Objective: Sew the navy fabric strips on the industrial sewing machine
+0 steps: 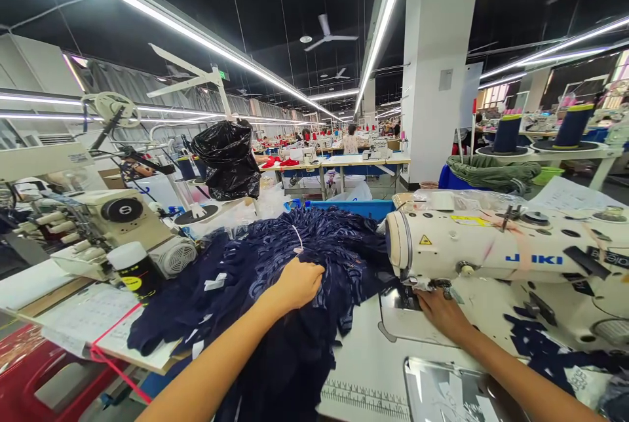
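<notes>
My left hand (pixel 297 284) is closed on part of a large heap of navy garments (pixel 275 232), its fingers curled into the dark cloth. A thin white strip (pixel 297 237) stands up just beyond the knuckles. Over at the white JUKI sewing machine (pixel 472 251), my right hand (pixel 439 307) is beside the presser foot, low under the machine head. Its fingers are bent together, and the machine partly hides their tips. Whatever they pinch there is too dark and small to make out. Several white labels (pixel 215 282) show among the garments.
Navy scraps (pixel 540 350) lie right of the machine. A shiny metal plate (pixel 447 389) and a printed ruler (pixel 363 399) are at the table's front. Left are a spray can (pixel 135 271) and another sewing machine (pixel 118 212). A black plastic bag (pixel 228 160) hangs behind the heap.
</notes>
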`<state>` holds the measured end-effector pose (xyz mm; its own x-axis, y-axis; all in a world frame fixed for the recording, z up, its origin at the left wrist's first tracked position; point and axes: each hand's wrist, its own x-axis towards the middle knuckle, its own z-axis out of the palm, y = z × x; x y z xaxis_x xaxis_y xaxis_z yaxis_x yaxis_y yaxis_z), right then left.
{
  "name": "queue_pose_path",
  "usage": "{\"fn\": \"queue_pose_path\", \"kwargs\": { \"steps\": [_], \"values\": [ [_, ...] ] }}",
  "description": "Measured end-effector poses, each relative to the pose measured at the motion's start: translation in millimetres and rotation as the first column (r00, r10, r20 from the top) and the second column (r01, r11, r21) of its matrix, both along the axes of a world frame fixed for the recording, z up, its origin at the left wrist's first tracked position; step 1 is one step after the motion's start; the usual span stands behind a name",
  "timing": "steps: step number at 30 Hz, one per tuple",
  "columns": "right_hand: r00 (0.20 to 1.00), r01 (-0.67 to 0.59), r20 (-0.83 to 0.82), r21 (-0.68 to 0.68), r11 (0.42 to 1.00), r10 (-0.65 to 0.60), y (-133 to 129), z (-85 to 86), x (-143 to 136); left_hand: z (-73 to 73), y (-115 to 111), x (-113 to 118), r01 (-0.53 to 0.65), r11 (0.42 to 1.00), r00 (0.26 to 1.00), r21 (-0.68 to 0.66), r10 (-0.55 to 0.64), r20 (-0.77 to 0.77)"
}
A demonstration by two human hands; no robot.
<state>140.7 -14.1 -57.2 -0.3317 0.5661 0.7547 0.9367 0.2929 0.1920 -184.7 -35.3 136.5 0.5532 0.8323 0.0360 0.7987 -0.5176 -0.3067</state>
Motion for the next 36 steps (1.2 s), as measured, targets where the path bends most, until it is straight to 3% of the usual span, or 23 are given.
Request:
{"fn": "queue_pose_path", "kwargs": {
  "steps": [7, 14, 20, 25, 27, 32, 36],
  "values": [
    [0.999, -0.011, 0.047, 0.032, 0.999, 0.010, 2.5, -5.6, 1.9, 1.3, 16.2, -19.4, -0.119, 0.993, 0.983, -0.005, 0.117, -0.142],
    [1.000, -0.012, 0.013, 0.009, 1.000, 0.011, 4.8, -10.6, 3.1, -12.0, 4.5, -11.9, -0.053, 0.998, 0.986, -0.017, 0.050, -0.159],
    [0.999, 0.014, 0.053, -0.092, 0.996, -0.009, -2.3, 0.4, -0.2, -7.6, 3.3, -28.7, -0.029, 0.998, 0.998, -0.063, 0.025, -0.065],
    [0.993, -0.036, 0.100, -0.209, 0.977, 0.058, -38.2, 27.0, -21.7, -12.3, -2.7, -35.0, 0.065, 0.979, 0.998, -0.191, -0.061, 0.028],
    [0.985, -0.136, 0.070, -0.256, 0.957, 0.158, -56.8, 45.0, -42.3, -16.2, -10.7, -33.0, 0.118, 0.976, 0.992, -0.183, -0.106, 0.072],
    [0.854, -0.519, -0.172, -0.210, 0.828, 0.492, -76.5, 98.6, -117.4, -20.8, -32.0, -29.0, 0.181, 0.967, 0.979, -0.180, -0.160, 0.122],
    [0.753, -0.658, -0.202, -0.216, 0.722, 0.626, -61.8, 121.8, -180.1, -24.3, -39.9, -33.8, 0.190, 0.966, 0.974, -0.173, -0.163, 0.160]
  ]
}}
